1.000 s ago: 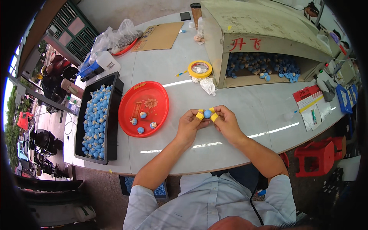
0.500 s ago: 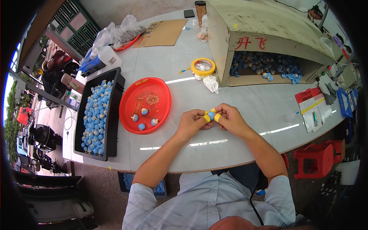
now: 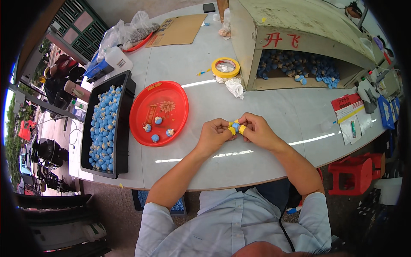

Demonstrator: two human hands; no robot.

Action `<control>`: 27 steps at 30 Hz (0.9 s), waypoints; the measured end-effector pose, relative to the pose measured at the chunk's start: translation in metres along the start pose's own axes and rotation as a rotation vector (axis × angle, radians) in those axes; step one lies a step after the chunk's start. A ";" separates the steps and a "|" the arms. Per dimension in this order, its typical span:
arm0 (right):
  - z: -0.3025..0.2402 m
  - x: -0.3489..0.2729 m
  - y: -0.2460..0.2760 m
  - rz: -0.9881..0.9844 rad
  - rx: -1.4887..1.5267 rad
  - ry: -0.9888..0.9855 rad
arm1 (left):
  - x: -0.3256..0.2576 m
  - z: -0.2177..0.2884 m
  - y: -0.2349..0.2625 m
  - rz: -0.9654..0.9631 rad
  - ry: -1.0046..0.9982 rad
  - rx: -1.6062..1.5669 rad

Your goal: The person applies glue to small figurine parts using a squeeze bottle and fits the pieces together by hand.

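Observation:
Between my two hands, over the near part of the table, is a small blue ball-shaped figure (image 3: 236, 126), pinched from both sides. My left hand (image 3: 214, 136) is closed on its left side, thumb and fingertips wrapped in yellow tape. On the other side my right hand (image 3: 258, 132) grips it the same way, also with taped fingertips. The fingers cover much of the figure, so its details cannot be made out. Left of my hands, a round red tray (image 3: 183, 112) holds several similar blue figures with pale tops.
A black bin (image 3: 123, 147) full of blue figures stands left of the tray. At the right back is a wooden box (image 3: 274, 40) with more inside. A yellow tape roll (image 3: 232, 74) and crumpled tissue (image 3: 234, 88) lie by it. Cardboard (image 3: 180, 31) lies at the back.
The view has shifted slightly, so the tray and bin appear a little higher and further left. Both hands keep their pinch on the blue figure, with hardly any visible finger movement.

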State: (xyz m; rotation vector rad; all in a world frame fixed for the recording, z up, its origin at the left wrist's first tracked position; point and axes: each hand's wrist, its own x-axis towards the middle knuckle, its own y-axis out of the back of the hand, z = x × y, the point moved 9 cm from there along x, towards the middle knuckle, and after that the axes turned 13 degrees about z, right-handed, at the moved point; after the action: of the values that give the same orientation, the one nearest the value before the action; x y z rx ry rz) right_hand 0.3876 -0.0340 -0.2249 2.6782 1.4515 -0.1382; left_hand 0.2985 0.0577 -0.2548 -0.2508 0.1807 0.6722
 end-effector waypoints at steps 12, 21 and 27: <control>0.001 -0.001 0.000 0.044 -0.052 0.029 | -0.004 0.005 -0.002 0.027 -0.006 0.007; -0.009 -0.003 0.002 0.110 -0.129 0.188 | -0.004 0.003 -0.002 0.026 -0.009 -0.030; -0.020 -0.002 0.006 0.131 -0.168 0.264 | 0.000 0.004 -0.002 0.023 0.025 -0.047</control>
State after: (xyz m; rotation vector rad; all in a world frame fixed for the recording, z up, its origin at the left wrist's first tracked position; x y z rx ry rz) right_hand 0.3922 -0.0364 -0.2043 2.7193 1.2761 0.3433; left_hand 0.2994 0.0574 -0.2504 -0.3031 0.1918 0.6974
